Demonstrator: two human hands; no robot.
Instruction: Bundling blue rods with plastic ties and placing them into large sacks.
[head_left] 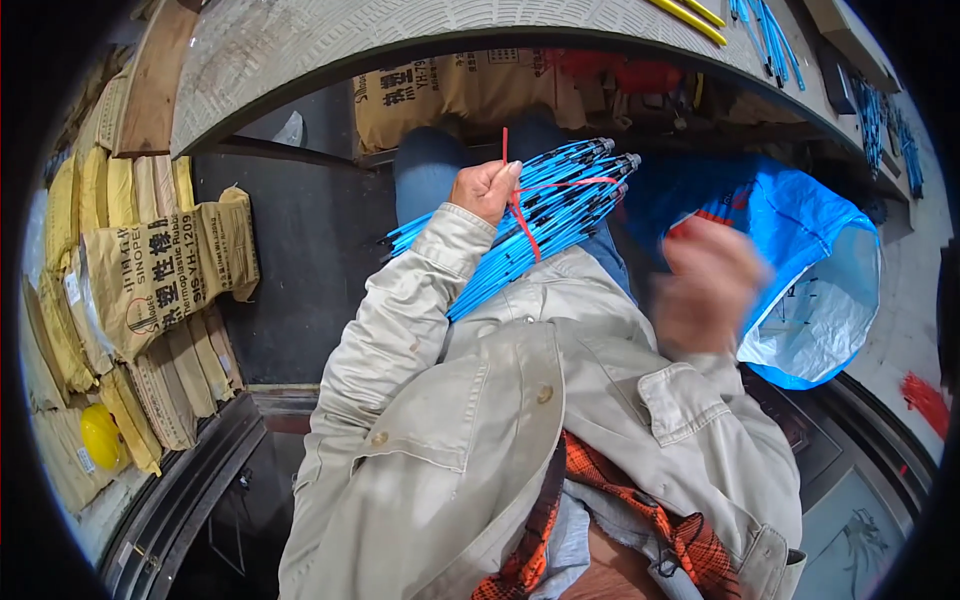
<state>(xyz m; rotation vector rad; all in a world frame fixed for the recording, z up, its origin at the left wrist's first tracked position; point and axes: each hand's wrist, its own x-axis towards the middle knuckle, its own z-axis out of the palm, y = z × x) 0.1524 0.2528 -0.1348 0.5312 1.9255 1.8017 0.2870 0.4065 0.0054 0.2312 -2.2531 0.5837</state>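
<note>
A bundle of thin blue rods with black fittings lies slantwise over my lap. A red tie runs around the bundle, and one end sticks up above my left fist. My left hand is closed at the bundle's upper side, pinching the red tie. Off to the right, my right hand is smeared by motion, so its fingers cannot be read. It is apart from the bundle and in front of a large blue bag with a whitish inside. Whether it holds anything is hidden by the blur.
A grey textured tabletop arches across the far side, with yellow rods and more blue rods at its right. Stacked sacks stand at left, a yellow helmet-like object beside them. Another sack lies under the table.
</note>
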